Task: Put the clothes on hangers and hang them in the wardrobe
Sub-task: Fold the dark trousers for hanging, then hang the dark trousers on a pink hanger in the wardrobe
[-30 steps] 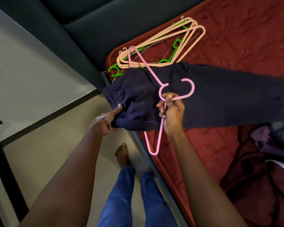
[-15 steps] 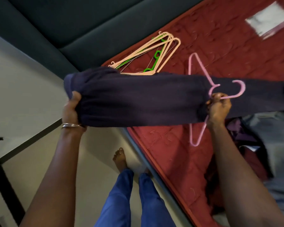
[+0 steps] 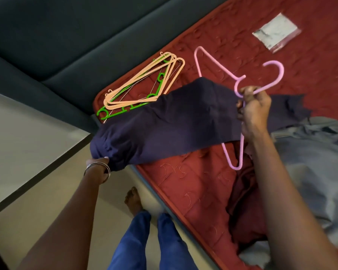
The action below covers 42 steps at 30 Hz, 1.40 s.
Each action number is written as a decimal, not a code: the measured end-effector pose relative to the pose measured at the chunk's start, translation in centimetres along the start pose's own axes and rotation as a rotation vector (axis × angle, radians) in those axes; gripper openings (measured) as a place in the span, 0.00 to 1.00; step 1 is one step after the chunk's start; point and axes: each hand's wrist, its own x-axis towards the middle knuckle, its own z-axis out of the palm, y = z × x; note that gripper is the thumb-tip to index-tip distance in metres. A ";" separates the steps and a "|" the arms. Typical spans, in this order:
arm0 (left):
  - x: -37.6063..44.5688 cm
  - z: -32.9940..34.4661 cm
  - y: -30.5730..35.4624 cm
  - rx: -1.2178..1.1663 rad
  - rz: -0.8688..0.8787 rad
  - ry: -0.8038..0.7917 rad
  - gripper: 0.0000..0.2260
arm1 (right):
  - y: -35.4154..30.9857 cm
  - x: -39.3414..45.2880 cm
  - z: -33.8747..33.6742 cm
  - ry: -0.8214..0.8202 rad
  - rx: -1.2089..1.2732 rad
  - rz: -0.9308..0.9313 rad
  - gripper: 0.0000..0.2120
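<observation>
Soft navy garment (knit, perhaps); thin pink hanger.

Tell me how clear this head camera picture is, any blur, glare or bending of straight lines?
Head view: mostly sharp, with slight motion blur on the pink hanger hook and the right hand; wide-angle bending curves the bed edge; soft even light, no harsh shadows; mild glare on the plastic pouch; the left hand is largely hidden under the navy garment.

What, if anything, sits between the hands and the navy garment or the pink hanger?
Nothing visible. The left hand grips the garment at one end; the right hand holds the hanger near its neck, against the cloth.
</observation>
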 end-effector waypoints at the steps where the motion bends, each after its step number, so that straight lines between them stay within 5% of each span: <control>1: 0.0 0.1 0.2 0.078 0.001 0.031 0.24 | -0.8 -0.3 0.3 -0.013 -0.002 -0.016 0.10; 6: -3.8 0.8 3.5 0.474 0.260 0.279 0.46 | -9.2 -0.7 1.1 -0.101 -0.102 -0.219 0.07; 12: -11.8 -0.4 14.6 0.198 1.061 -0.072 0.43 | -22.6 -3.8 1.7 -0.405 -0.098 -0.489 0.05; 16: -19.1 -3.8 22.4 -0.143 1.197 -0.161 0.40 | -29.9 -6.5 2.4 -0.510 -0.099 -0.580 0.05; 22: -26.0 -11.3 28.1 -0.371 1.294 -0.116 0.08 | -39.5 -8.3 1.7 -0.522 -0.154 -0.772 0.01; 28: -32.0 -15.3 29.8 -0.475 1.370 -0.012 0.06 | -45.0 -9.3 1.0 -0.530 -0.152 -0.995 0.05; 33: -34.8 -18.2 29.2 -0.362 1.267 0.149 0.09 | -47.1 -10.4 0.7 -0.592 -0.115 -1.015 0.05; 37: -38.1 -22.8 27.4 -0.069 1.290 0.694 0.19 | -48.6 -11.9 1.5 -0.635 -0.119 -1.066 0.03; 39: -39.5 -25.9 26.9 -0.139 1.497 0.881 0.17 | -49.7 -13.3 2.5 -0.696 -0.116 -1.104 0.02; 42: -41.0 -30.5 26.3 -0.172 1.772 0.951 0.16 | -51.4 -16.3 4.4 -0.821 -0.091 -1.160 0.02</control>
